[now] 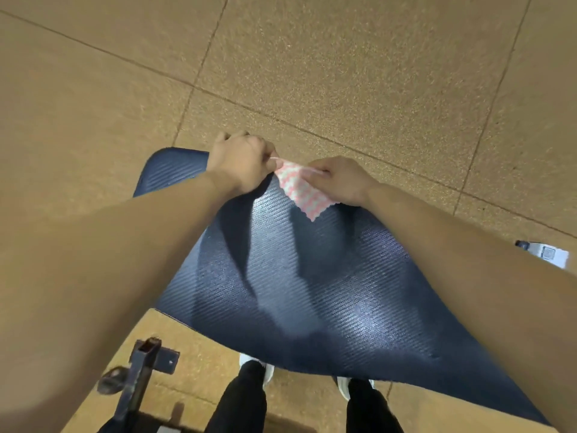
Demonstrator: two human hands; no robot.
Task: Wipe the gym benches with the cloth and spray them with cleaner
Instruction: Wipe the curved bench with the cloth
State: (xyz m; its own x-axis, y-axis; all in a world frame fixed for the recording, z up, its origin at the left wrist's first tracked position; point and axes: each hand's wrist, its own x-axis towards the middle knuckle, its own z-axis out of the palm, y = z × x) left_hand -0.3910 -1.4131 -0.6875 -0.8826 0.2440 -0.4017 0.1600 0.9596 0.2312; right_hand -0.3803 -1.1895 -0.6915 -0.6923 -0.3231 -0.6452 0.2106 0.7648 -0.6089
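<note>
A: What is nearest to me?

B: My two shoes, under the close edge of the blue counter (pixel 312 276). A metal frame post (pixel 143 370) stands down by my left leg.

A: And farther out?

B: Past the wide blue pad, near its far end, I see both hands. My left hand (pixel 242 160) is a closed grip, pinching one top corner of the cloth (pixel 301 190). My right hand (pixel 342 179) is a closed grip on the other corner. The pink and white cloth hangs between the two grips, its low point just over the pad.

A: Which step is this?

B: I think I am opening the cloth to get ready to wipe.

A: What comes next?

B: Probably lay it flat below the grips and rub along the pad. Beyond the grips is only floor (pixel 343 57).
</note>
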